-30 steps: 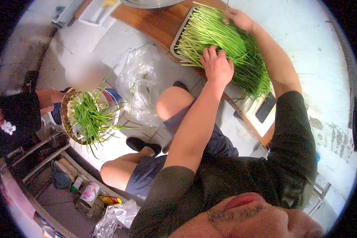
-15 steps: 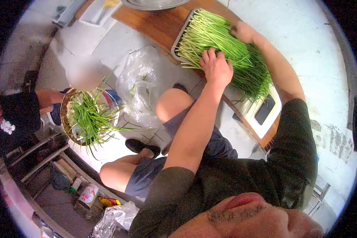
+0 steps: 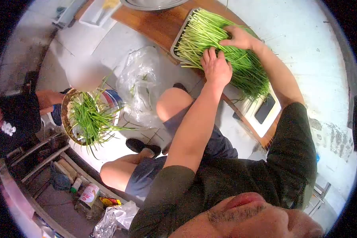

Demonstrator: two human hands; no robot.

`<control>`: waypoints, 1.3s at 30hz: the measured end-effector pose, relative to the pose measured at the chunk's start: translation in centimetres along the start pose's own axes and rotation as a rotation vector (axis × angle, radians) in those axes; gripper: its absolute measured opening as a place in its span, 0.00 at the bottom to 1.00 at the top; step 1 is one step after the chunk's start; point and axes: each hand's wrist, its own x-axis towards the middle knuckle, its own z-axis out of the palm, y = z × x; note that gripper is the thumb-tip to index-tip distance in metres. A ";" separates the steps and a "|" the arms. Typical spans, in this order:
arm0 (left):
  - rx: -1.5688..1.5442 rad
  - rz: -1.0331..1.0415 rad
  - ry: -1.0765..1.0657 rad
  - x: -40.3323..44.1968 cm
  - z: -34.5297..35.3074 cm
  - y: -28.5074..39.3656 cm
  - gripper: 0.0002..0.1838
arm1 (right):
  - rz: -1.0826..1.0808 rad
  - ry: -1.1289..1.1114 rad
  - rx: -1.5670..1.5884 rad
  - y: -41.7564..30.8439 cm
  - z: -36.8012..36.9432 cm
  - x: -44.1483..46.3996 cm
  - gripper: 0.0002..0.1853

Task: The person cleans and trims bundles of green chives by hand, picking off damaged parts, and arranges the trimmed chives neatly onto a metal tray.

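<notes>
A thick pile of garlic chives [image 3: 210,35] lies in a grey tray [image 3: 174,47], pale ends toward the upper left and darker leaves toward the lower right. My left hand [image 3: 217,69] is at the near edge of the pile, fingers curled over the stalks and holding them. My right hand [image 3: 242,38] is on the far side, open, thumb apart from the fingers, touching the top of the stalks. The undersides of both hands are hidden. The tray sits on a wooden bench [image 3: 146,24].
A white board [image 3: 261,129] with a dark phone [image 3: 265,109] lies on the bench. A metal basin [image 3: 152,4] stands farther up. On the floor is a clear plastic bag [image 3: 137,87]. Another person sits left, by a basket [image 3: 65,115] of loose chives. A low shelf [image 3: 43,174] holds a can.
My right hand has moved left and slightly down across the chives, and its thumb and fingers have spread. My left hand has stayed nearly in place.
</notes>
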 end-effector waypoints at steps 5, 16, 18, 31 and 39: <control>-0.007 0.024 -0.010 -0.1 0.0 -0.1 0.23 | -0.038 -0.027 -0.037 -1.0 -0.6 0.4 0.35; -0.012 0.009 -0.036 0.0 0.1 -0.3 0.25 | -0.059 0.114 -0.165 -3.1 0.2 1.1 0.31; -0.002 0.005 -0.044 -0.1 0.0 -0.2 0.25 | -0.054 0.100 -0.082 -2.9 0.3 1.5 0.31; -0.021 0.017 -0.005 0.0 0.1 -0.5 0.24 | -0.037 -0.085 0.014 -1.3 -0.3 4.2 0.26; -0.014 0.012 -0.015 0.2 0.0 -0.7 0.25 | 0.070 -0.030 0.360 1.2 -1.1 4.6 0.20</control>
